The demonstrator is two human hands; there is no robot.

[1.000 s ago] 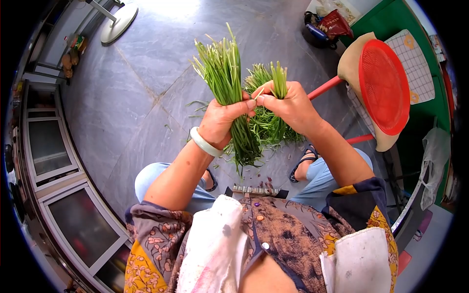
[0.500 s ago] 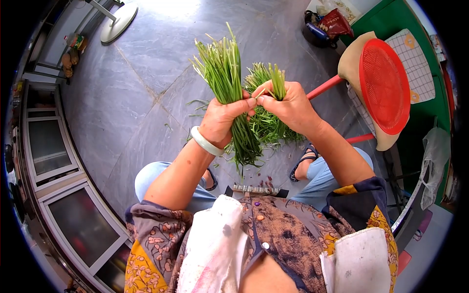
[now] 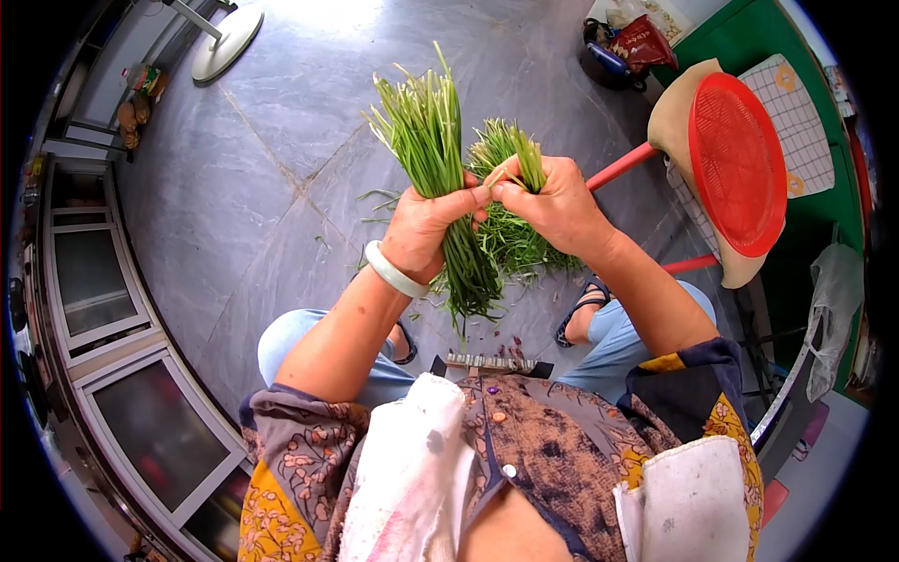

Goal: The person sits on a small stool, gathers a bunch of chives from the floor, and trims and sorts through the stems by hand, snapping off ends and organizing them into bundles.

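Observation:
A thick bunch of garlic chives [image 3: 426, 131] is gripped in my left hand [image 3: 421, 225], pale cut ends upward and dark green leaves hanging below. My right hand [image 3: 562, 208] is closed round a smaller bunch of chives [image 3: 529, 161]. The thumbs and fingertips of both hands meet between the bunches, where a thin pale stalk shows at the right fingertips. Under the hands, a loose pile of chives [image 3: 524, 239] lies on the floor, partly hidden by them. A pale bangle [image 3: 397, 272] circles my left wrist.
Grey tiled floor [image 3: 253, 244] has scattered leaf scraps near my feet. To the right, a red mesh basket [image 3: 738, 164] rests on a red-legged stool [image 3: 623, 167]. A dark pot [image 3: 609, 70] stands at the upper right, a round stand base [image 3: 229, 42] at the upper left, and cabinets [image 3: 154, 431] line the left.
The small bunch in my right hand leans slightly more to the left. The right hand has shifted very little, and the left hand stays in place with its bunch.

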